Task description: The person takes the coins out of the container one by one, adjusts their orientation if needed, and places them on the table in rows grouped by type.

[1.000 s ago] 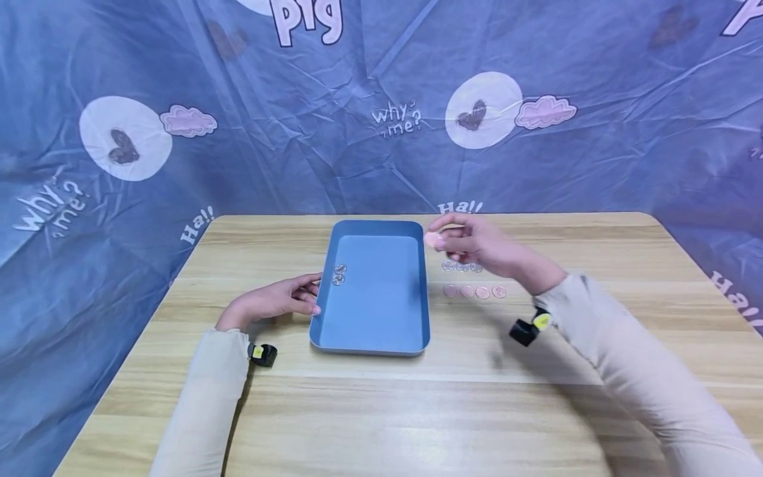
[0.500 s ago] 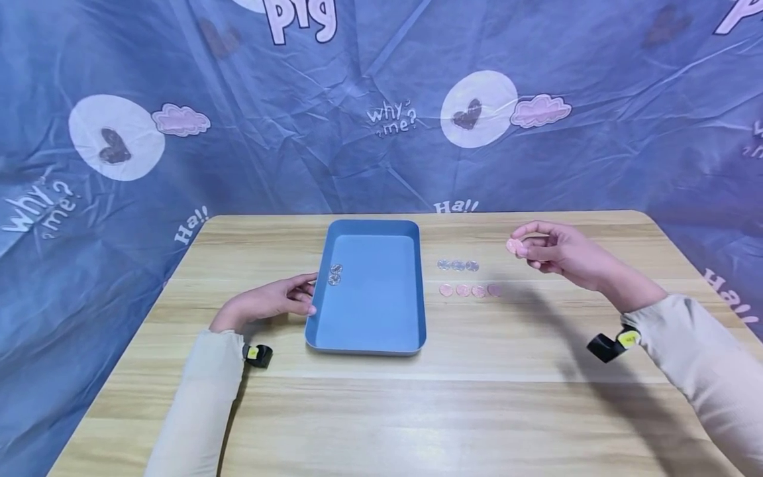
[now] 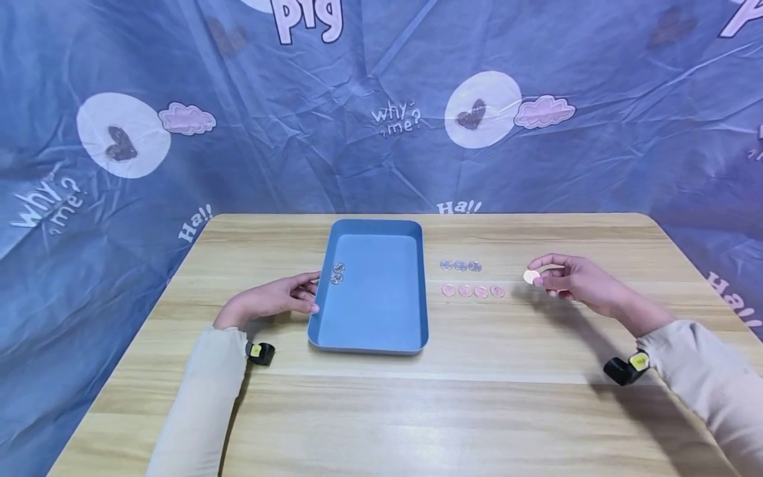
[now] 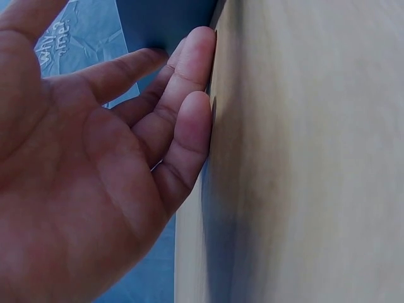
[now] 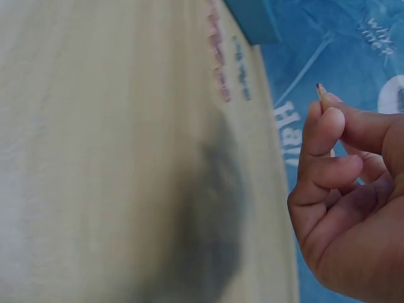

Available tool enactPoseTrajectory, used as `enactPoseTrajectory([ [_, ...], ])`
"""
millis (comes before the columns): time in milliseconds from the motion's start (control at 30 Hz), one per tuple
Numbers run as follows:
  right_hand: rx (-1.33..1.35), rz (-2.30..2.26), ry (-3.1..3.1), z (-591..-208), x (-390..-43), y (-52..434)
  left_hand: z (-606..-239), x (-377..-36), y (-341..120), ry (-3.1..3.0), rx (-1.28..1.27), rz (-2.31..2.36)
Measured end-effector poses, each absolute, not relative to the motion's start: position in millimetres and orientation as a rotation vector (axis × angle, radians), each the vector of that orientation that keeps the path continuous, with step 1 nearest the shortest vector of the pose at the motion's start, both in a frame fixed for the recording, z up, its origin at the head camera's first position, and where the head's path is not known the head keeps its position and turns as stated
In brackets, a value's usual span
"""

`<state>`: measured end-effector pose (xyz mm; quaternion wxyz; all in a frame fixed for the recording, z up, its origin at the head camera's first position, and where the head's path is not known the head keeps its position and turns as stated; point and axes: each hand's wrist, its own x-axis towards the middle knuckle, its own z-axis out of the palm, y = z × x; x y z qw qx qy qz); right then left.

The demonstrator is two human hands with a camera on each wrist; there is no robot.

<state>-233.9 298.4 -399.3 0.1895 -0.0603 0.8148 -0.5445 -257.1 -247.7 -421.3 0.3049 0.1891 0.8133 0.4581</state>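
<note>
A blue rectangular tray (image 3: 375, 341) lies on the table with two silver coins (image 3: 336, 278) inside, near its left wall. Against that left wall rests my left hand (image 3: 271, 299), its fingers loosely bent; in the left wrist view the index finger reaches the tray's outer side (image 4: 158, 22). Well to the right of the tray, my right hand (image 3: 587, 283) pinches a pinkish-gold coin (image 3: 530, 277) between thumb and fingers above the table. The right wrist view shows that coin (image 5: 320, 95) edge-on at the fingertips.
Right of the tray lies a row of three silver coins (image 3: 460, 265), with a row of several pinkish copper coins (image 3: 481, 291) in front of it. A wooden table (image 3: 381, 424) carries everything. A blue printed cloth (image 3: 334, 152) hangs behind it.
Carrying the pinched coin, my right hand has gone from beside the tray's far right corner out to the right, then lower and nearer. My left hand and the tray stay put.
</note>
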Motion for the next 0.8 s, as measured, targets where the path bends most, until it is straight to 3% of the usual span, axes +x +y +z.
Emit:
enactPoseTrajectory([
  [367,-0.084,-1.341,2.362,-422,-239,287,-422,-257,-248,2.156,0.505,1.206],
  [800,-0.087,-1.183,2.448,-421,-243,279,-421,-258,-249,2.147,0.493,1.212],
])
